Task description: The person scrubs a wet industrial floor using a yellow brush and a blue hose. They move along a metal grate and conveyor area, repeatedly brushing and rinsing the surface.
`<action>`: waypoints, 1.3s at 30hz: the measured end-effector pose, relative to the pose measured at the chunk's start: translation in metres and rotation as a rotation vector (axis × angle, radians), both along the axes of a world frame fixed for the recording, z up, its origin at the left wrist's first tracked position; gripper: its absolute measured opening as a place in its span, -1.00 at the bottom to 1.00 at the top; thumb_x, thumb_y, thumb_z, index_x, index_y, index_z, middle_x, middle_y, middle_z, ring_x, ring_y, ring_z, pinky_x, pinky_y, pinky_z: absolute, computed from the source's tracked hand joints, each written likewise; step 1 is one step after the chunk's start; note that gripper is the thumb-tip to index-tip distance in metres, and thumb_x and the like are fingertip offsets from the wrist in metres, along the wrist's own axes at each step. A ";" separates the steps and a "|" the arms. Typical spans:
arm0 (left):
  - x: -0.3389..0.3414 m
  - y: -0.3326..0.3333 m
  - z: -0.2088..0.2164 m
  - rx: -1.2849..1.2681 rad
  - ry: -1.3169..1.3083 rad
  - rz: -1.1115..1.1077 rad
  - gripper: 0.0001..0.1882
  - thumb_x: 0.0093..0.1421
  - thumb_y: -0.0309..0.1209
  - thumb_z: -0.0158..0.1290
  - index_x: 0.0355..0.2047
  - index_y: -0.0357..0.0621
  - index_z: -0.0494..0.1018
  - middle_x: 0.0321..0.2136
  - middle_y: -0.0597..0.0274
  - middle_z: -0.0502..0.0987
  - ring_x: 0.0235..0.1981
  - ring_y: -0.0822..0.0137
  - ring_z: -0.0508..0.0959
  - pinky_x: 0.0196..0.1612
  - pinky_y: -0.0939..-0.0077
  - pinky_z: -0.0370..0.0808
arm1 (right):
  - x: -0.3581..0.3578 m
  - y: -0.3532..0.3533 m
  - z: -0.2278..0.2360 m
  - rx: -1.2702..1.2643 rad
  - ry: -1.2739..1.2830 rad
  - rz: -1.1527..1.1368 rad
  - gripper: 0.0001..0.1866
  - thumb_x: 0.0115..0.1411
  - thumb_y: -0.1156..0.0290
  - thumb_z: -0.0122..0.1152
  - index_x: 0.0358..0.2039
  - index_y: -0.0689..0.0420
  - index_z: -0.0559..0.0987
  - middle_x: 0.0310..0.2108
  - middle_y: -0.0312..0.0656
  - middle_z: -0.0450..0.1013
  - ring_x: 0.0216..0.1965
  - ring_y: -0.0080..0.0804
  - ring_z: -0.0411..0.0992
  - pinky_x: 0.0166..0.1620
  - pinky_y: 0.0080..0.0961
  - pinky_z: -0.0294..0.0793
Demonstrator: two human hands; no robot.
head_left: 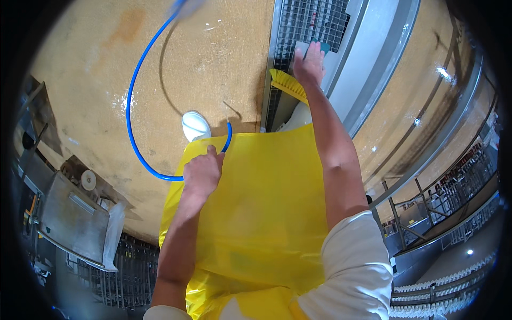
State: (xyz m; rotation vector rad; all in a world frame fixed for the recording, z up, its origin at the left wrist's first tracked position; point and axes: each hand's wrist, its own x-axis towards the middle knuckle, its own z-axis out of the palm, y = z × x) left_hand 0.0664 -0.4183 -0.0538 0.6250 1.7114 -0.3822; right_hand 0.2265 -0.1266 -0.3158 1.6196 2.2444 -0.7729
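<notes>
My left hand (pixel 203 172) is closed around a blue hose (pixel 129 101) in front of my yellow apron (pixel 261 192). The hose loops out to the left over the floor, and its short free end points away from me. My right hand (pixel 309 66) reaches far forward, its fingers laid over a green and pale scouring pad (pixel 324 48) at a dark metal grate (pixel 304 24). Much of the pad is hidden under the hand. Just below that wrist lies a brush with yellow bristles (pixel 289 84), partly covered by my forearm.
A long metal channel (pixel 368 58) runs along the right of the grate. My white boot (pixel 196 126) stands on the wet tan floor (pixel 224 64). At the left is a metal cabinet (pixel 72 216) with clear plastic sheeting. Metal railings (pixel 405 216) curve along the right.
</notes>
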 end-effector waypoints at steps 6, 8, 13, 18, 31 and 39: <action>-0.009 0.023 0.004 0.012 -0.003 0.041 -0.56 0.52 -0.03 -0.17 -0.11 -0.21 0.41 -0.41 -0.19 0.66 -0.29 -0.28 0.66 -0.21 -0.23 0.54 | 0.008 -0.015 -0.003 -0.098 -0.039 -0.082 -0.13 0.43 -0.16 -0.10 0.55 0.12 0.04 0.61 -0.07 -0.13 0.58 0.03 -0.10 0.47 0.27 -0.02; -0.008 0.022 0.003 0.029 -0.002 0.042 -0.56 0.52 -0.03 -0.17 -0.11 -0.21 0.41 -0.41 -0.19 0.66 -0.30 -0.28 0.66 -0.21 -0.23 0.53 | -0.007 0.034 0.011 -0.111 -0.080 -0.111 -0.13 0.44 -0.18 -0.11 0.56 0.11 0.03 0.61 -0.09 -0.15 0.59 0.01 -0.11 0.47 0.28 -0.03; -0.010 0.029 0.006 0.052 -0.014 0.039 -0.57 0.51 -0.03 -0.16 -0.12 -0.20 0.40 -0.43 -0.20 0.66 -0.30 -0.28 0.66 -0.21 -0.22 0.54 | 0.023 -0.003 0.009 -0.081 -0.025 -0.160 -0.09 0.43 -0.23 -0.14 0.57 0.12 -0.01 0.63 -0.12 -0.22 0.60 -0.03 -0.16 0.46 0.33 -0.07; -0.001 0.018 0.002 0.056 0.000 0.024 -0.58 0.51 -0.04 -0.14 -0.14 -0.18 0.41 -0.43 -0.20 0.66 -0.31 -0.28 0.66 -0.21 -0.22 0.54 | 0.008 0.038 0.021 -0.116 -0.136 -0.131 -0.03 0.40 -0.25 -0.10 0.57 0.16 -0.04 0.63 -0.09 -0.25 0.59 0.02 -0.14 0.45 0.39 -0.08; -0.008 0.029 0.003 0.094 0.007 0.001 -0.58 0.50 -0.04 -0.15 -0.13 -0.19 0.41 -0.45 -0.19 0.66 -0.34 -0.22 0.70 -0.23 -0.16 0.59 | 0.074 0.040 -0.009 -0.064 -0.081 -0.068 0.10 0.31 -0.31 0.07 0.56 0.22 -0.05 0.62 0.00 -0.26 0.60 0.00 -0.15 0.44 0.36 -0.02; 0.000 0.034 0.001 0.108 0.037 0.021 -0.61 0.51 -0.07 -0.14 -0.10 -0.19 0.38 -0.47 -0.17 0.66 -0.36 -0.24 0.68 -0.26 -0.18 0.57 | 0.029 0.114 -0.008 -0.035 -0.007 -0.009 0.02 0.35 -0.22 0.05 0.53 0.27 0.02 0.61 0.06 -0.22 0.57 0.05 -0.11 0.49 0.18 0.02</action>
